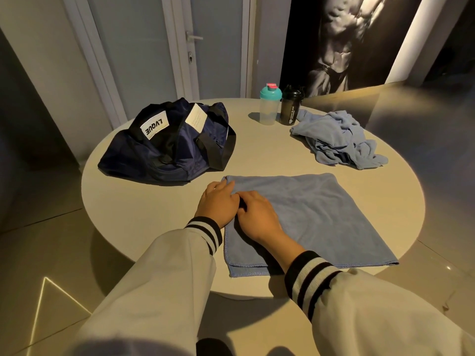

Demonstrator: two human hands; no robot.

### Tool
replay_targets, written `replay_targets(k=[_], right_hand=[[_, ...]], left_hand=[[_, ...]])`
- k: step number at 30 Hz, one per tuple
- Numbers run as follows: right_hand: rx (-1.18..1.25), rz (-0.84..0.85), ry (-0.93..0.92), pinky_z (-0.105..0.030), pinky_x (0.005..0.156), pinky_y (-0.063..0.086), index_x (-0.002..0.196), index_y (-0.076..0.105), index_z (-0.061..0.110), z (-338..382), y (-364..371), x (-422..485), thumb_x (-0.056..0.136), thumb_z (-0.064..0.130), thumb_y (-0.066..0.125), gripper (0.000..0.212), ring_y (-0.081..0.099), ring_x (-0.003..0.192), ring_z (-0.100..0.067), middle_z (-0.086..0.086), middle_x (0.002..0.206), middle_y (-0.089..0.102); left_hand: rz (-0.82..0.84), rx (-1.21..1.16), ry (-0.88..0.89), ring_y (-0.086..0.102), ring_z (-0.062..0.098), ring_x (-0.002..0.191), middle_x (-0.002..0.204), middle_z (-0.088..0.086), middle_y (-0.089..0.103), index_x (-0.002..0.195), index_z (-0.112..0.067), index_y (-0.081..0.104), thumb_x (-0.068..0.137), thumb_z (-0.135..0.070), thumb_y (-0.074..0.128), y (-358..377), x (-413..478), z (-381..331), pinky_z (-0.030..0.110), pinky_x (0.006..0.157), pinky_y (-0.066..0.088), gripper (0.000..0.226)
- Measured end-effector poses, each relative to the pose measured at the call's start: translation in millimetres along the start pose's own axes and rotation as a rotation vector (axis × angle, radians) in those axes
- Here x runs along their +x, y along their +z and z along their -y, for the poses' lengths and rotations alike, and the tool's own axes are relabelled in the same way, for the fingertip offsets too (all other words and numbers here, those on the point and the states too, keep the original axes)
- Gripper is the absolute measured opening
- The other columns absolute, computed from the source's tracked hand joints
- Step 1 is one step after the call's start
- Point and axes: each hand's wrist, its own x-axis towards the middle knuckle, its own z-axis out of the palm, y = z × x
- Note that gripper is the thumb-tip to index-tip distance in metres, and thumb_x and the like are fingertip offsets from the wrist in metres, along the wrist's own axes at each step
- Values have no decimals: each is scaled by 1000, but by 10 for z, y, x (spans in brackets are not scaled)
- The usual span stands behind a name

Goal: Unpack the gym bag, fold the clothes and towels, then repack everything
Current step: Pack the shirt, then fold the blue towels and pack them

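A blue towel [321,217] lies folded flat on the round table [144,211] in front of me. My left hand [218,201] rests on the towel's left edge near the far corner, fingers laid over the cloth. My right hand [257,214] lies beside it on the towel, fingertips curled down at the same edge; whether they pinch the cloth I cannot tell. A navy gym bag [169,147] with black straps slumps at the back left. A crumpled blue cloth [339,140] sits at the back right.
Two shaker bottles stand at the table's far side: a clear one with a teal lid [268,106] and a black one [290,106]. Behind the table are a door [159,47] and a large wall poster [347,39]. Tiled floor surrounds the table.
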Motion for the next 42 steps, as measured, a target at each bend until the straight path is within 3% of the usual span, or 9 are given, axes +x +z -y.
replay_targets(k=[4, 8, 13, 17, 20, 24, 28, 35, 42], right_hand=[[67, -49, 34, -34, 107, 40, 135, 58, 19, -24, 13, 23, 97, 7, 47, 42, 54, 120, -24, -7, 135, 57], [49, -63, 54, -33, 112, 39, 142, 52, 16, -28, 46, 14, 99, 10, 48, 43, 49, 129, -22, -5, 144, 50], [-78, -27, 6, -42, 124, 13, 140, 54, 18, -39, 59, 12, 100, 14, 43, 42, 44, 134, -17, 0, 143, 53], [-115, -14, 21, -44, 124, 0, 144, 50, 21, -29, 51, 8, 102, 17, 40, 44, 36, 142, -14, 1, 150, 47], [-123, -9, 23, -45, 124, -1, 146, 48, 20, -36, 46, 19, 102, 18, 40, 44, 33, 144, -15, 0, 153, 44], [-152, -21, 7, -45, 124, 11, 143, 51, 21, -32, 51, 24, 102, 20, 42, 42, 34, 142, -21, -4, 151, 43], [-112, -109, 6, -33, 100, 40, 129, 61, 18, -32, 42, -25, 102, 24, 44, 32, 42, 116, -25, -7, 117, 46], [-186, -98, -11, -45, 115, 28, 116, 66, 17, 37, -19, -78, 98, 21, 46, 26, 56, 108, -25, -7, 112, 64], [-180, -68, -94, -36, 84, 47, 118, 68, 14, 89, -219, -407, 97, 21, 54, 26, 54, 107, -27, -9, 109, 61]], left_hand=[[9, 2, 29, 25, 26, 144, 164, 5, 23, 154, -27, 37, 105, -22, 37, -43, -38, -24, 40, 121, 22, 49], [-1, -16, 88, 19, 22, 148, 168, 0, 14, 161, -24, 15, 105, -19, 38, -14, -30, 54, 39, 123, 19, 61], [-7, -62, 110, 24, 28, 149, 169, -3, -7, 161, -18, -2, 102, -5, 44, -25, -35, 37, 46, 122, 24, 76], [4, -138, -27, 32, 29, 146, 169, -1, 11, 160, -17, 21, 106, -18, 41, -23, 0, 33, 44, 120, 29, 58], [-71, -257, -42, 41, 23, 141, 163, -1, 29, 156, -14, 35, 105, -18, 45, -17, -15, 19, 27, 111, 32, 52], [-176, -242, -8, 54, 23, 126, 149, 0, 46, 136, -14, 61, 102, -20, 51, -14, -90, 62, 37, 109, 45, 36], [-123, -58, 12, 51, 24, 129, 156, -4, 41, 140, -19, 58, 101, -33, 51, -26, -175, 32, 44, 113, 40, 42], [-126, -15, 23, 43, 24, 138, 159, -1, 37, 145, -20, 54, 105, -30, 46, -22, -393, -67, 43, 117, 34, 42], [-163, -197, 19, 49, 19, 133, 154, -4, 44, 138, -20, 61, 104, -23, 49, -31, -822, -68, 37, 113, 41, 36]])
